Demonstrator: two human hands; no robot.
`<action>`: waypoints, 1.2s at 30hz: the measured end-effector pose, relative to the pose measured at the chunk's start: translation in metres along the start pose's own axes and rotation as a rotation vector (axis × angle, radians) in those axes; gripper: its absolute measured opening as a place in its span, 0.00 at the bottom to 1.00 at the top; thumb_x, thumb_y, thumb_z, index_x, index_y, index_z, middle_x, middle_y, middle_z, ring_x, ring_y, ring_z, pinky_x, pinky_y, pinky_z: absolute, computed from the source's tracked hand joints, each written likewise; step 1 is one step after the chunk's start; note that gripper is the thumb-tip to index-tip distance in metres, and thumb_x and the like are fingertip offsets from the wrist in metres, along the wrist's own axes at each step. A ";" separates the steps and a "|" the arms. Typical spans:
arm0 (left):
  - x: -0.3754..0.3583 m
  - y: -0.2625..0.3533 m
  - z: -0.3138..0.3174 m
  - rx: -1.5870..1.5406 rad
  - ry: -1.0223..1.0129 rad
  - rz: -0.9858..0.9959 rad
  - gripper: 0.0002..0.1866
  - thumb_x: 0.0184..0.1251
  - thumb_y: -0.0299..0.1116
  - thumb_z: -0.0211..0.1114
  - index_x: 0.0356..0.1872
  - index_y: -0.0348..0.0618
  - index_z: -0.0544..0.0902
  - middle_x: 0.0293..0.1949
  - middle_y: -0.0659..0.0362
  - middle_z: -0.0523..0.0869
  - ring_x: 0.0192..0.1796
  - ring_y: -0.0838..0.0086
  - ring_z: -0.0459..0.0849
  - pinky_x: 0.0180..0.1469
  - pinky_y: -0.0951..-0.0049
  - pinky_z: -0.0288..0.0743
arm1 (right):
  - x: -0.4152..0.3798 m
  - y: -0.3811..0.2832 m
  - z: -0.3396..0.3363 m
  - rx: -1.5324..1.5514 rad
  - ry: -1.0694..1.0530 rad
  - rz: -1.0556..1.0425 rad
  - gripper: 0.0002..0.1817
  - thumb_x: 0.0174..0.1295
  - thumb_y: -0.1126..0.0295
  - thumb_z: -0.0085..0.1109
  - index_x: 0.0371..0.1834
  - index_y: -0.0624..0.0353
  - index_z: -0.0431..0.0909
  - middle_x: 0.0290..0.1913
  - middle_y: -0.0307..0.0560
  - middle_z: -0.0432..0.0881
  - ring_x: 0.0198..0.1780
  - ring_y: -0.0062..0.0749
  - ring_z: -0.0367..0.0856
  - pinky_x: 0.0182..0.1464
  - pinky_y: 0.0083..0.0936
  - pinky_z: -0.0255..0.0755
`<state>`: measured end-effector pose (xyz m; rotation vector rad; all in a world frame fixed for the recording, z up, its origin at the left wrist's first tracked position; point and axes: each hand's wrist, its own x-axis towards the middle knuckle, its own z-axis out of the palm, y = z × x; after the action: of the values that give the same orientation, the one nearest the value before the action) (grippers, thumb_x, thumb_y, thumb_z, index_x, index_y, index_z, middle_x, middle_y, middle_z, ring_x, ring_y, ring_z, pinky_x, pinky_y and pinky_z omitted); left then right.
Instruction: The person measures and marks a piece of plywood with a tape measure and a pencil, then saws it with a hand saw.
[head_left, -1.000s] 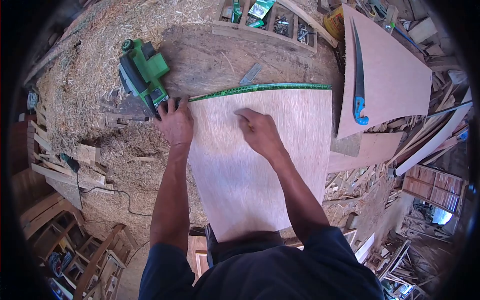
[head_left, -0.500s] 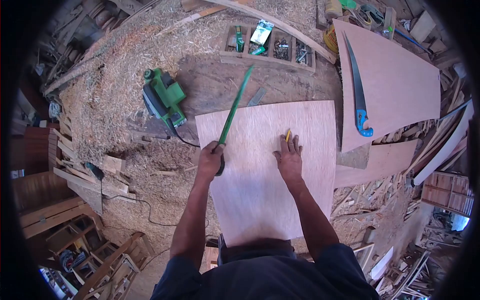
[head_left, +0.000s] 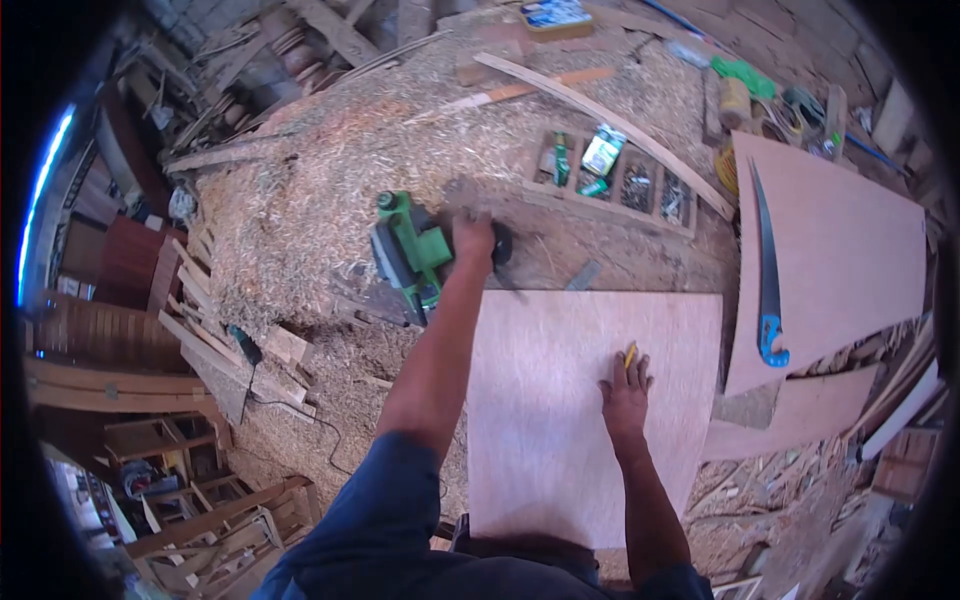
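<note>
My right hand (head_left: pixel 626 402) lies palm down on a pale plywood sheet (head_left: pixel 560 400), with a yellow pencil (head_left: pixel 630 354) held between its fingers. Beyond the sheet's far left corner, my left hand (head_left: pixel 472 240) reaches over the bench, just right of a green electric planer (head_left: pixel 412 245). A dark rounded object (head_left: pixel 502 244) shows at the right side of that hand and seems to be in its grip. The left fingers are partly blurred. A small flat metal piece (head_left: pixel 583 275) lies by the sheet's far edge.
A divided wooden box (head_left: pixel 610 205) holds screws and small packets. On the right, a blue-handled handsaw (head_left: pixel 769 285) rests on another board (head_left: pixel 850 240). A curved wooden strip (head_left: pixel 600 120) lies behind the box. Wood shavings (head_left: pixel 290 230) cover the left side; a drill (head_left: pixel 245 345) lies there.
My left hand has moved forward from the sheet to beside the planer. The long green strip seen rising from it is no longer visible. My right hand stays on the sheet; the view has shifted.
</note>
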<state>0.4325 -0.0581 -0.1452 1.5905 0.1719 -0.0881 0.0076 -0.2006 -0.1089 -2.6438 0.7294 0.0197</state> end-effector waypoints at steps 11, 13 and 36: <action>-0.079 0.112 -0.125 0.783 0.572 0.294 0.48 0.69 0.41 0.75 0.86 0.41 0.59 0.67 0.31 0.82 0.68 0.35 0.82 0.67 0.47 0.76 | 0.011 0.009 0.006 -0.028 0.007 -0.009 0.41 0.72 0.63 0.71 0.86 0.57 0.64 0.86 0.70 0.60 0.87 0.74 0.52 0.81 0.71 0.57; -0.065 0.103 -0.139 0.502 0.474 0.153 0.45 0.70 0.39 0.74 0.84 0.40 0.62 0.59 0.32 0.88 0.60 0.35 0.88 0.62 0.44 0.80 | 0.015 0.008 0.006 -0.019 0.013 -0.016 0.41 0.71 0.64 0.73 0.85 0.56 0.65 0.85 0.70 0.63 0.87 0.74 0.53 0.81 0.70 0.57; 0.182 0.073 -0.389 0.581 0.097 0.271 0.40 0.74 0.49 0.75 0.79 0.41 0.71 0.69 0.38 0.83 0.68 0.48 0.85 0.70 0.51 0.76 | 0.025 -0.004 -0.011 -0.077 -0.005 0.068 0.40 0.73 0.58 0.69 0.85 0.57 0.64 0.85 0.67 0.63 0.86 0.71 0.56 0.81 0.71 0.59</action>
<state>0.6044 0.3386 -0.0917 2.1841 0.0005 0.1660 0.0304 -0.2135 -0.0999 -2.6898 0.8324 0.0749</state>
